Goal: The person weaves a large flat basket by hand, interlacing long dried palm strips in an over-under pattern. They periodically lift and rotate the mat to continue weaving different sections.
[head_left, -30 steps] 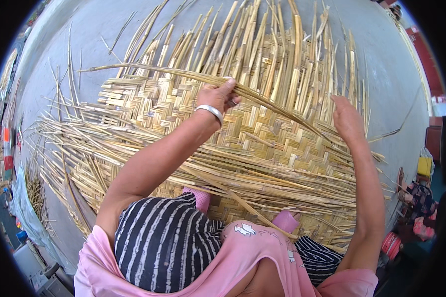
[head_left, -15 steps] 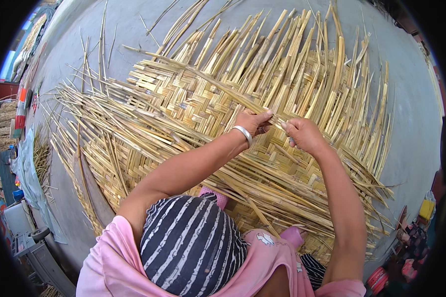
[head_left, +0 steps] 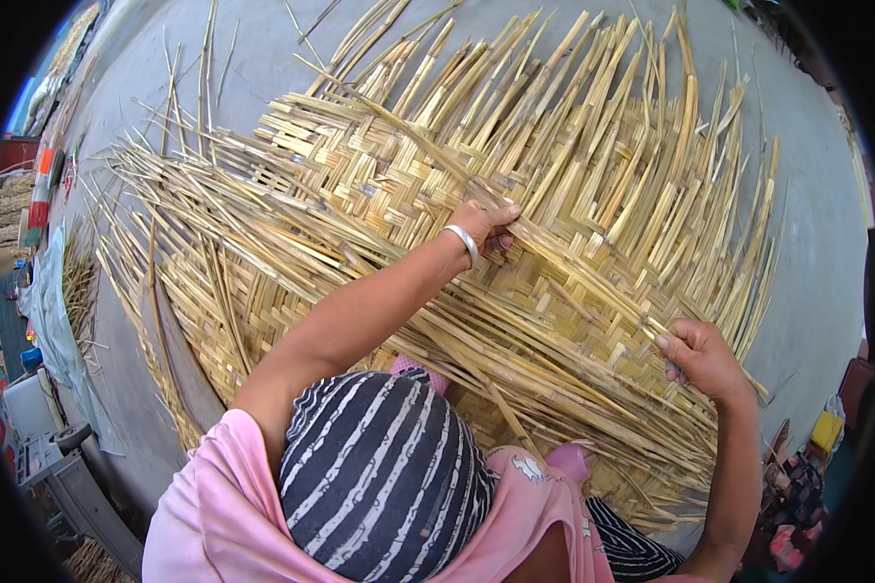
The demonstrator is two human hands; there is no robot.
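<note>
Woven mat — grey floor beneath

You have a long, straw-coloured reed strip slanting down between your left grip and right grip, its tail running up-left past the left grip. Below both grips lies your zigzag-woven mat, unwoven ends fanning out beyond the left one.

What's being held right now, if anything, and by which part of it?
A long tan strip: left grip near its middle, right grip at its right end.
</note>
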